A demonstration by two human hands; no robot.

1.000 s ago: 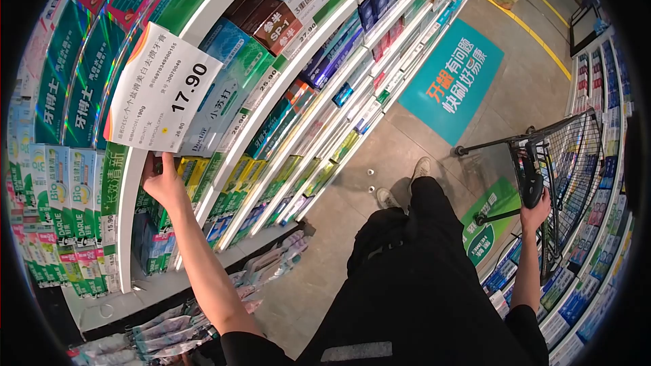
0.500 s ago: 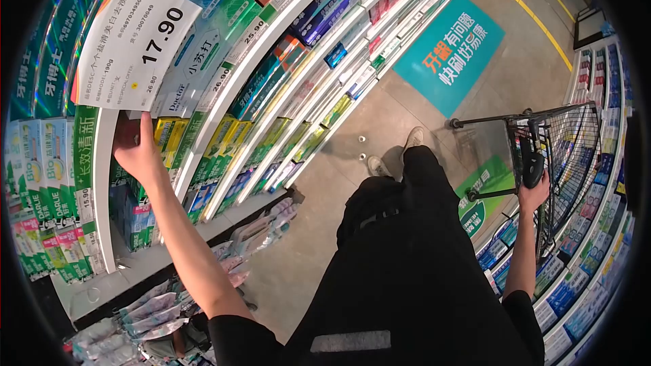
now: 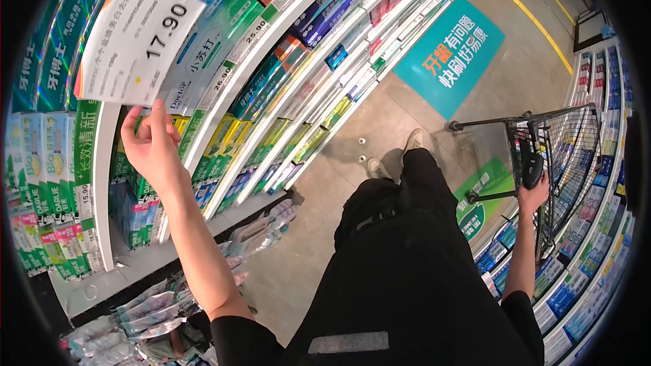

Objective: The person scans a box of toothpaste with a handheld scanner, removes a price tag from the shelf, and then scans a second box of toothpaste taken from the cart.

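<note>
My left hand (image 3: 154, 151) is raised at the shelf on the left, its fingers half bent and apart with nothing in them. One fingertip is right at the lower edge of a white price sign (image 3: 139, 41) reading 17.90, which tilts out from the shelf front. Behind the sign are blue-green toothpaste boxes (image 3: 207, 51), and yellow and green boxes (image 3: 227, 139) lie on the tier below. Down on the right, my right hand (image 3: 534, 196) is wrapped round the dark handle of a wire shopping cart (image 3: 566, 146).
Long shelves (image 3: 224, 105) packed with toothpaste curve along the left. Another stocked shelf (image 3: 569, 285) runs behind the cart on the right. Hanging packets (image 3: 152, 308) are at lower left. A teal floor sticker (image 3: 451, 54) and a green one (image 3: 485, 196) mark the aisle floor (image 3: 298, 257).
My left hand has drawn back from the sign's lower edge, its fingers now showing in front of the shelf. The sign has tilted slightly. My right hand stays on the cart.
</note>
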